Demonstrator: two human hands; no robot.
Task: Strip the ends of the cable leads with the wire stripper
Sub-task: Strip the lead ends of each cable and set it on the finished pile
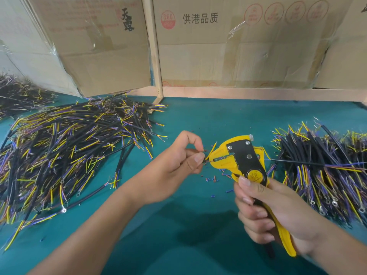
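Right hand grip: the right hand [278, 213] is wrapped tight round the handles of the wire stripper [244, 161], fingers curled over the lower yellow handle, thumb up near the round yellow dial.
Left hand grip: the left hand [178, 161] pinches a cable lead [206, 160] between thumb and fingertips, the other fingers loosely curled; a narrow pinch.
Wire stripper: yellow and black, held above the worktop, head pointing left toward the left hand.
Cable lead: its thin end reaches into the stripper's head; a yellow strand sticks up just beside the head.
Scraps: small bits of coloured insulation [213, 178] lie on the worktop under and between the hands.
Left pile: a large loose heap of black cables [65, 151] with yellow, purple and blue leads.
Right pile: a second heap of cables [321, 169], some with ring terminals.
Worktop: teal green surface [178, 225].
Room: flattened cardboard boxes [218, 46] with printed characters stand behind, on a pale wooden frame [155, 56].
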